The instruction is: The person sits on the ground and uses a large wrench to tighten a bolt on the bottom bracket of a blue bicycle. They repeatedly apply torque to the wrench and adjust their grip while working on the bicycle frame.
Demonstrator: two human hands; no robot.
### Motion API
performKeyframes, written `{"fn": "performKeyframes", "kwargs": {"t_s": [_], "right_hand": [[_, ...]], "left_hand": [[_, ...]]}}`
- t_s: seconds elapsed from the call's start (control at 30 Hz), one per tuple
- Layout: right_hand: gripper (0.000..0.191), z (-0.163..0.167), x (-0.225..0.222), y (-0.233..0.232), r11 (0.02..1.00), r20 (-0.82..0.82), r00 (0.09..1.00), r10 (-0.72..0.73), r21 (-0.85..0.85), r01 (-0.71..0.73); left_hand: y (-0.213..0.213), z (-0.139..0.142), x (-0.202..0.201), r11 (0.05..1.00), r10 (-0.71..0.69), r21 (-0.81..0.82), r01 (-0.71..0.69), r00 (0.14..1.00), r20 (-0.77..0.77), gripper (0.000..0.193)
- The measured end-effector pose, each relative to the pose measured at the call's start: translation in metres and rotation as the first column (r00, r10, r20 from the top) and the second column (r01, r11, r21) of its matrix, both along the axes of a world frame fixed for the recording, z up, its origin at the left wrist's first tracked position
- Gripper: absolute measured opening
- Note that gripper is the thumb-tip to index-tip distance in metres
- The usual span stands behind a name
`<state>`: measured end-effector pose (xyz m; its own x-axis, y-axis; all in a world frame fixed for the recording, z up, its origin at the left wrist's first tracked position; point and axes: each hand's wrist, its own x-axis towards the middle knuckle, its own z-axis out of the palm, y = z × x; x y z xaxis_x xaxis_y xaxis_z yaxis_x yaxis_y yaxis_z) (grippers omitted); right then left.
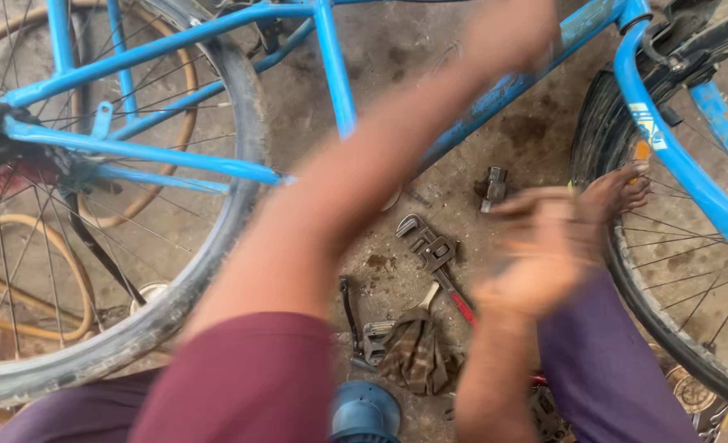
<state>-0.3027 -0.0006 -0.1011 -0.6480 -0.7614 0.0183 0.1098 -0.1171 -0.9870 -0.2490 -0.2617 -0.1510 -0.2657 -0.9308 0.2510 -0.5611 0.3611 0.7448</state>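
While your left hand reaches to the blue frame at top centre, seemingly resting on it, grip blurred and untellable, your right hand hangs open and empty at centre right. Step: steadying the bike. Below lie pipe wrench, hammer head, rag; a tool pick wants a clean downward reach.

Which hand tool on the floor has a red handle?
The pipe wrench lying between the person's arms; the hammer head beyond it shows bare dark metal only.
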Motion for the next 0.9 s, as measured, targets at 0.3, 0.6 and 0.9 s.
{"fn": "performKeyframes", "kwargs": {"t_s": [0.3,0.6,0.9], "right_hand": [[0.017,0.018,-0.082,0.014,0.907,-0.54,0.731,0.417,0.299,-0.297],[0.055,-0.025,0.106,0.053,0.257,0.578,0.454,0.678,0.391,-0.884],[0.027,-0.017,0.221,0.068,0.407,0.759,0.325,0.564,0.087,-0.909]], "left_hand": [[0.243,-0.017,-0.062,0.865,-0.475,0.048,0.499,0.783,0.402,0.025],[0.409,0.015,0.204,0.557,-0.748,0.424,0.714,0.209,0.63,0.017],[0.407,0.069,0.259,0.639,-0.761,0.39,0.663,0.472,0.446,0.012]]}}
